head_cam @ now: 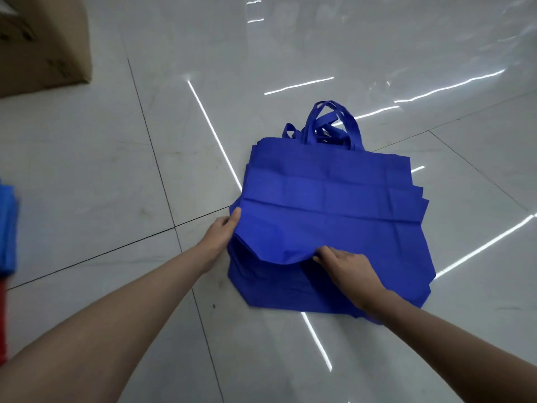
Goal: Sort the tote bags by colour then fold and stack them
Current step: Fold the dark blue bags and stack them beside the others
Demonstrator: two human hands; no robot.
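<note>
One stack of blue tote bags (334, 181) lies on the floor (116, 184), open tile all round, layers uncountable. The left hand (222, 231) grips the top bag (290, 222) by its left edge; the right hand (345, 266) pinches its lifted near edge. One cardboard box (43, 45) stands far-left.

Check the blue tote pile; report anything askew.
The blue tote pile is not squared: its layers fan out along the right edge, and the handles at the far end lie tangled. The top bag has its near edge lifted by the left hand and right hand.
</note>
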